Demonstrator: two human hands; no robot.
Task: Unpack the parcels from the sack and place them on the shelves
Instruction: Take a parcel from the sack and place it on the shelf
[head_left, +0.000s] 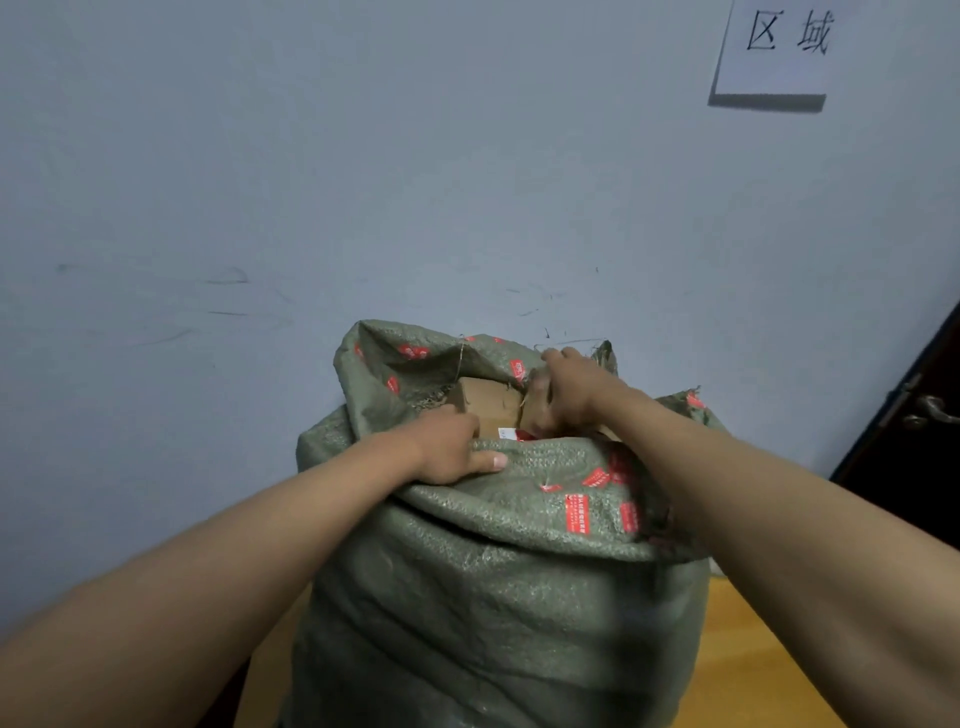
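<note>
At sack (498, 597) mouth, 12 o'clock: left hand (457, 449) grip clamped on near rim, pinning it down. Right hand (569, 392) grip clamped on far rim fabric, likely spreading access to cardboard parcel (488, 402).

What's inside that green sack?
A brown cardboard box shows at the sack's open mouth, between both hands. Anything deeper is hidden by the fabric.
</note>
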